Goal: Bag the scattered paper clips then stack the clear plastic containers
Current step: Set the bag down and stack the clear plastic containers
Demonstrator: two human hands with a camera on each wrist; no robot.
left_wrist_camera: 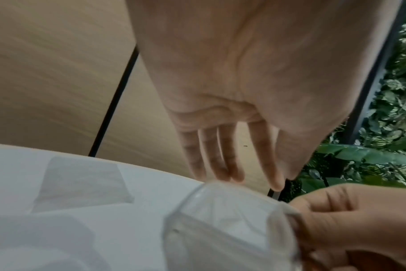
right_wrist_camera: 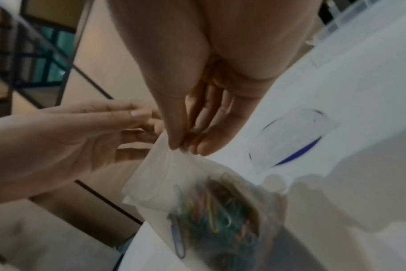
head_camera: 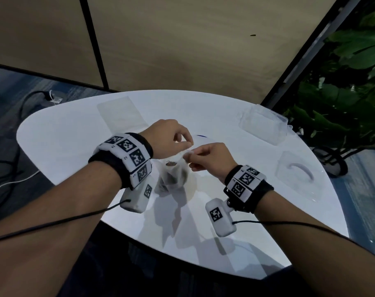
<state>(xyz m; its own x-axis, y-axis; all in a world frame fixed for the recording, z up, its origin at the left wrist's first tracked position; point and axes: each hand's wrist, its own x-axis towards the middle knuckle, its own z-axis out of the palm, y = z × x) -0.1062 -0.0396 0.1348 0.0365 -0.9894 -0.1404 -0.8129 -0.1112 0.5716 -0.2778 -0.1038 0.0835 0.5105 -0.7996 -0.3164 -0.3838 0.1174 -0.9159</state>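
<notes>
Above the white surface [head_camera: 75, 133], the right hand [head_camera: 210, 161] has its grip pinching the top edge of a clear plastic bag [right_wrist_camera: 186, 176] between thumb and fingertips. The bag hangs below that hand with the coloured paper clips [right_wrist_camera: 211, 216] bunched in its bottom. The left hand [head_camera: 167, 140] is just beside the bag's mouth, fingers loosely extended; whether it touches the bag cannot be told. Two clear plastic containers [head_camera: 263, 125] [head_camera: 298, 174] sit on the surface to the right of the bag, apart from each other.
</notes>
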